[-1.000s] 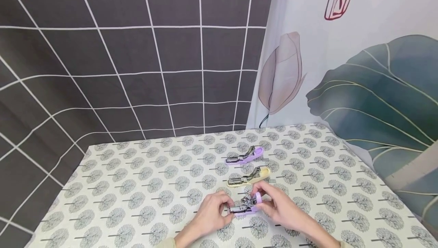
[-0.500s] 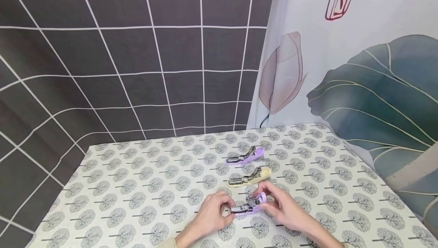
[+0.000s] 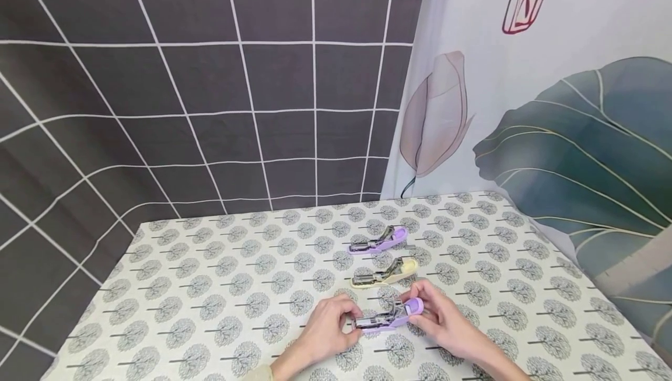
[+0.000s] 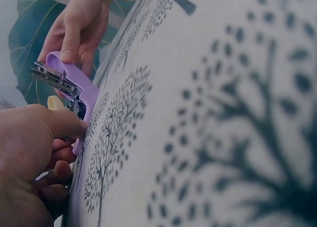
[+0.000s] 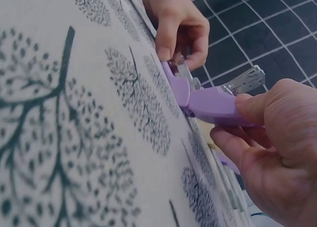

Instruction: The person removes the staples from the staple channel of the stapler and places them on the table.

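Close to me on the table lies a purple stapler [image 3: 385, 325], spread open with its metal magazine bare and its purple cover folded back to the right. My left hand [image 3: 329, 325] pinches its left end between thumb and fingers. At the other end, my right hand [image 3: 438, 318] grips the purple cover [image 5: 215, 105], thumb on one side and fingers on the other. The metal strip [image 5: 247, 80] sticks up beside that cover in the right wrist view. Part of the stapler's left end is hidden by the left fingers.
Beyond the hands lie a cream-yellow stapler [image 3: 388, 275] and, farther back, another purple stapler [image 3: 379, 242], both likewise spread open. A tree-print cloth [image 3: 236, 311] covers the table. Behind it hang a dark grid curtain [image 3: 283, 136] and a leaf-print curtain [image 3: 588, 153].
My right hand has moved to the right, swinging the near stapler's cover from upright to folded farther back. My left hand keeps its pinch on the left end.
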The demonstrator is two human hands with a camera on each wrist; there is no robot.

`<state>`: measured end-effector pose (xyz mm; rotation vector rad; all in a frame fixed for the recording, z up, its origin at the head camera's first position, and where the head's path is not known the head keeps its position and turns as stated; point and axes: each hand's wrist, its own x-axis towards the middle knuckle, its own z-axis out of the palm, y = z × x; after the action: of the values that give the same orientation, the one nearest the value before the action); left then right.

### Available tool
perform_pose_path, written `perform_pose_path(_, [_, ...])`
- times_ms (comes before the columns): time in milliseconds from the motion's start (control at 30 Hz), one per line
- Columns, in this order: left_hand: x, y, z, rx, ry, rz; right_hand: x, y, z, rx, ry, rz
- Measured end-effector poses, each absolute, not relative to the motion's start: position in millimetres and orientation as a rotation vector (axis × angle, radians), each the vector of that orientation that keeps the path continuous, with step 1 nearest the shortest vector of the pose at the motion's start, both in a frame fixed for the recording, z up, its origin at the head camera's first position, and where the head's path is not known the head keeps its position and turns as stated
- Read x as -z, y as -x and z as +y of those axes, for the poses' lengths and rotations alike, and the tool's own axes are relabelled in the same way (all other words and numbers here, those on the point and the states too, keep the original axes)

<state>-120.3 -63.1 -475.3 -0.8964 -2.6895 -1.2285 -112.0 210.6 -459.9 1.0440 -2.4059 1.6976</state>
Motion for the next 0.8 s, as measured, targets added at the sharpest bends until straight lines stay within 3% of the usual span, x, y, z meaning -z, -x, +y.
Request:
perform_pose_path(433, [476.9,118.1,-63.1,1.249,0.905,-2.66,468.3,111.1,224.3,-1.977,-1.063,-2.37])
perform_pose_path(700, [478.1,119.0,-62.9,1.254,0.917,-2.66,434.6,97.3,204.4,-1.231,-0.671,-2.271])
perform_pose_path(800, [477.8,119.4,-62.7,1.239,0.915,-2.659,425.4,92.0,189.1,-1.213,-0.637,-2.162])
